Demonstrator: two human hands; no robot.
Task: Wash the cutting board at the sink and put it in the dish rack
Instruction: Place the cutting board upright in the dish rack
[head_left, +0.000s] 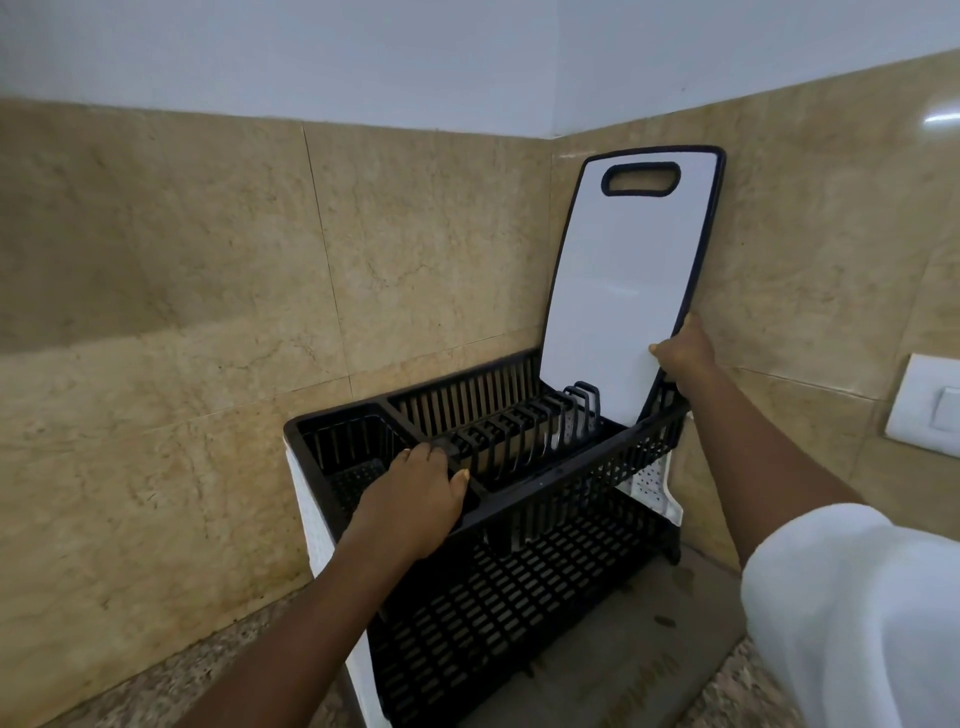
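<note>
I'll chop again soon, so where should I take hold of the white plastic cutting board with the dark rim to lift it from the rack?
Probably by the handle bar above its cut-out, reaching from the front. The white plastic cutting board stands handle-up in the black plastic dish rack, its back toward the beige tiled wall; the right hand grips its lower edge.
</note>
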